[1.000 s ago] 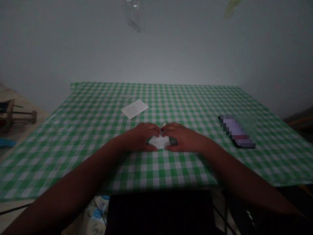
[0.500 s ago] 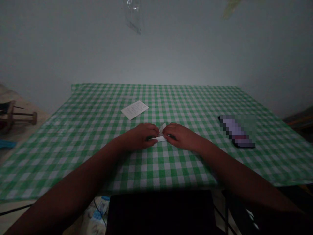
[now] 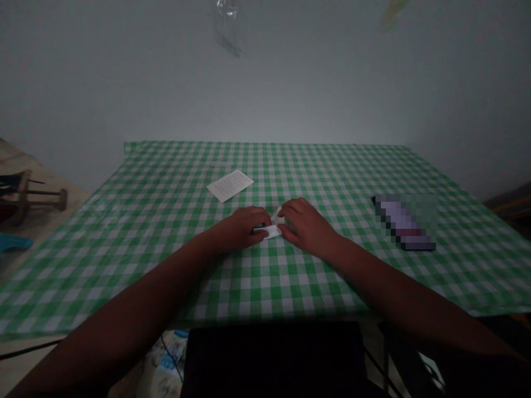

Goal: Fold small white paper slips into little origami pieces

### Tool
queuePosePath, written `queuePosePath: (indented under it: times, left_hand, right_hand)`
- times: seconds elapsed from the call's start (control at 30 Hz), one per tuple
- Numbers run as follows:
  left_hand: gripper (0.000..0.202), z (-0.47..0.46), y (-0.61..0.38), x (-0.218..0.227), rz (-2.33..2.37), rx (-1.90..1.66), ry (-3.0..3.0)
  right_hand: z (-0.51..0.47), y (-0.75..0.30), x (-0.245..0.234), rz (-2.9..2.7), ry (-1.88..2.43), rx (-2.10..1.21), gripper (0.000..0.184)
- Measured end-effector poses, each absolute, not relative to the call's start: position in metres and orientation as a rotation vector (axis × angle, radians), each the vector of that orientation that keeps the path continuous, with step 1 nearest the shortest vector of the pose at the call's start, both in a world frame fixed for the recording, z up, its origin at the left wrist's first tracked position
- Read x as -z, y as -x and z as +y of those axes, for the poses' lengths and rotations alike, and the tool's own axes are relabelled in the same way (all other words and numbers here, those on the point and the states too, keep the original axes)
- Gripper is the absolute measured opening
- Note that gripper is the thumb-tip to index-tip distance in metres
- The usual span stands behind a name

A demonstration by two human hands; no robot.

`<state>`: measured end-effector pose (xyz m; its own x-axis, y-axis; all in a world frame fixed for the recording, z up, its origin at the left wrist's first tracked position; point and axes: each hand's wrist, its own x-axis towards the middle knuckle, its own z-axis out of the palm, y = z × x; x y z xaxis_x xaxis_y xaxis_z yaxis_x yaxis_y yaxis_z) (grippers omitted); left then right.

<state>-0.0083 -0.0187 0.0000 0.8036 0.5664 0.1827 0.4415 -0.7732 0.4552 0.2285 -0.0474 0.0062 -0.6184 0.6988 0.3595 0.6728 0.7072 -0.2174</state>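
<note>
Between my hands is a small folded piece of printed paper (image 3: 272, 231), white with fine print, with one flap standing up at the back. My left hand (image 3: 244, 228) pinches its left end between thumb and fingers. At the right end, my right hand (image 3: 305, 224) grips the paper, its thumb on the near fold and its fingers at the raised flap. Both hands rest low over the checked tablecloth (image 3: 265, 287). The fingers cover much of the paper, so its full shape is hidden.
A flat printed sheet (image 3: 230, 185) lies beyond my left hand. On the right lies a phone (image 3: 402, 224), its screen pixelated. A wooden stool-like frame (image 3: 41, 192) and a blue object (image 3: 14, 242) are on the floor at left. A plastic bag (image 3: 227, 25) hangs on the wall.
My right hand has lifted slightly and shifted its fingers along the raised flap. The near fold now tilts up a little toward the right. The left hand keeps its grip.
</note>
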Motion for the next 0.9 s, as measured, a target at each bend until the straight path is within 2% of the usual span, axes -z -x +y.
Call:
queuePosePath:
  times: [0.1,0.27,0.57,0.9]
  left_hand:
    - [0.013,-0.019,0.007,0.001,0.803,-0.444,-2.603]
    - [0.011,-0.019,0.003,0.006,0.916,-0.547,-2.625]
    - [0.025,-0.017,0.008,0.003,0.953,-0.627,-2.592]
    - [0.034,0.001,0.021,0.021,0.871,-0.619,-2.661]
  right_hand:
    - [-0.058,-0.225,-0.014,-2.608,1.062,0.018,0.025]
    - [-0.069,-0.217,-0.014,-2.723,1.059,-0.003,0.027]
    - [-0.06,-0.222,-0.007,-2.722,1.072,-0.144,0.041]
    - [-0.057,-0.224,-0.003,-2.748,1.017,-0.158,0.044]
